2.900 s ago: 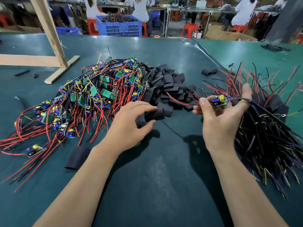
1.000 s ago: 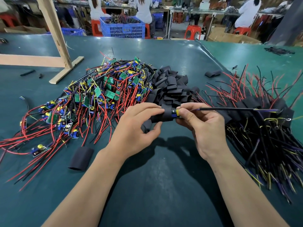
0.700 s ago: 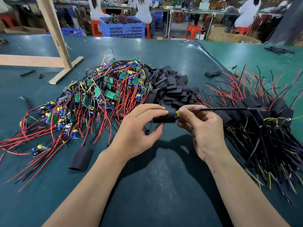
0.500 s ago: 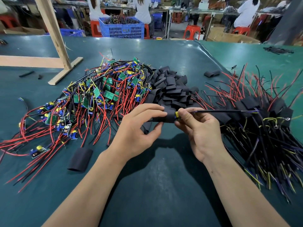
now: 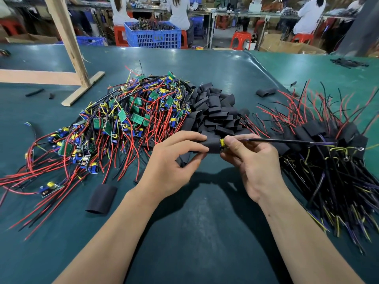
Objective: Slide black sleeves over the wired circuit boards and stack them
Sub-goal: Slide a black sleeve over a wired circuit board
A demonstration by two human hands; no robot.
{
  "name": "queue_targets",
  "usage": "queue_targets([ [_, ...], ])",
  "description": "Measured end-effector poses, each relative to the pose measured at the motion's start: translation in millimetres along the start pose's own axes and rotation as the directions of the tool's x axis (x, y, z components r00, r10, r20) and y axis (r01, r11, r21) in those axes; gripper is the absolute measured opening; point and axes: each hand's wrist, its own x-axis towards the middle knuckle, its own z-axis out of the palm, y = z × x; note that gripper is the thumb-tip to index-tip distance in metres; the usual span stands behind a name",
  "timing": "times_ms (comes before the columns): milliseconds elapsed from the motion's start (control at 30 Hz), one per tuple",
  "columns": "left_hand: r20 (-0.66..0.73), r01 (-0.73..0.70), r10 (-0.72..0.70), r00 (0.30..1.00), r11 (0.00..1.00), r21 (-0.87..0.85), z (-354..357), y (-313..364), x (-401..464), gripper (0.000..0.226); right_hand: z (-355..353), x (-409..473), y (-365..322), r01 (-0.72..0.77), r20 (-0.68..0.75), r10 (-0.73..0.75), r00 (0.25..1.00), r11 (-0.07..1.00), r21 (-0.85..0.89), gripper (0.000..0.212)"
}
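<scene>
Heaps of parts are crowding a dark green table (image 5: 194, 232). To the left, a tangle of bare circuit boards (image 5: 131, 117) with red and black wires is spreading toward the near edge; a pile of loose black sleeves (image 5: 213, 107) is sitting just beside it, directly behind the hands. To the right, a stack of sleeved boards (image 5: 332, 140) is fanning its wires outward. One stray sleeve (image 5: 101, 198) is lying near the left forearm. A wooden frame (image 5: 69, 48) is standing at the far left. Behind the table, seated people, a blue crate (image 5: 152, 35) and red stools are filling a workshop.

Above the table's middle, the left hand (image 5: 174, 162) is pinching a black sleeve (image 5: 211, 145), thumb and fingers clamped on it. The right hand (image 5: 252, 160) is pinching a wired board (image 5: 222, 142), mostly inside the sleeve. The sleeve's long axis is running left to right, and the board's wires (image 5: 287, 141) are pointing right.
</scene>
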Motion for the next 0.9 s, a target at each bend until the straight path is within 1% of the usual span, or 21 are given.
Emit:
queue_targets([
  [100,-0.026,0.008,-0.009,1.000,1.000,-0.024,2.4,2.8,0.0,0.014,2.2,0.0,-2.7,-0.074,-0.012,0.076,0.997,0.989,0.129,0.014],
  [167,-0.032,-0.010,0.010,0.999,1.000,-0.008,4.1,3.8,0.4,0.013,3.1,0.1,-0.4,-0.033,-0.055,0.038,0.998,0.995,0.097,0.016],
  [233,-0.045,-0.024,0.025,0.999,1.000,0.006,4.5,4.0,0.4,0.014,4.3,-0.8,0.1,0.004,-0.064,0.001,0.998,0.997,0.074,0.021],
  [267,-0.048,-0.021,0.021,0.999,1.000,0.001,3.9,3.9,0.5,0.015,4.4,-0.8,-0.5,-0.013,-0.050,0.018,0.999,0.996,0.090,0.022],
  [333,-0.039,-0.008,0.007,0.999,1.000,-0.012,2.6,4.4,0.5,0.017,4.8,-1.3,-3.5,-0.068,0.003,0.068,0.998,0.993,0.099,0.016],
  [400,-0.033,0.001,-0.001,0.999,1.000,-0.014,2.0,4.3,0.1,0.016,3.0,-1.5,-2.9,-0.056,0.010,0.055,0.998,0.998,0.034,0.013],
  [467,-0.040,-0.003,0.003,0.999,1.000,-0.006,2.5,3.1,0.1,0.012,2.9,-2.5,-0.5,0.022,-0.009,-0.023,1.000,0.996,-0.092,0.013],
  [500,-0.042,-0.005,0.005,0.999,1.000,0.000,2.9,2.6,0.2,0.011,3.6,-3.9,0.7,0.041,-0.013,-0.043,0.999,0.992,-0.120,0.013],
  [633,-0.012,0.016,-0.017,1.000,0.999,-0.029,2.3,2.0,-0.3,0.014,6.0,-7.4,-0.6,-0.015,0.011,0.017,1.000,0.993,-0.121,0.013],
  [700,-0.015,0.029,-0.030,0.999,0.999,-0.037,1.5,2.4,0.0,0.021,5.4,-7.8,-2.0,-0.038,0.048,0.044,0.998,0.992,-0.119,0.009],
  [800,-0.030,0.074,-0.076,0.997,0.996,-0.038,-0.6,3.1,1.7,0.034,4.1,-8.3,-3.1,-0.028,0.118,0.045,0.992,0.990,-0.140,0.004],
  [900,-0.005,0.139,-0.139,0.990,0.988,-0.061,-2.2,3.6,1.3,0.039,3.1,-10.0,-4.9,-0.029,0.174,0.063,0.983,0.981,-0.191,0.009],
])
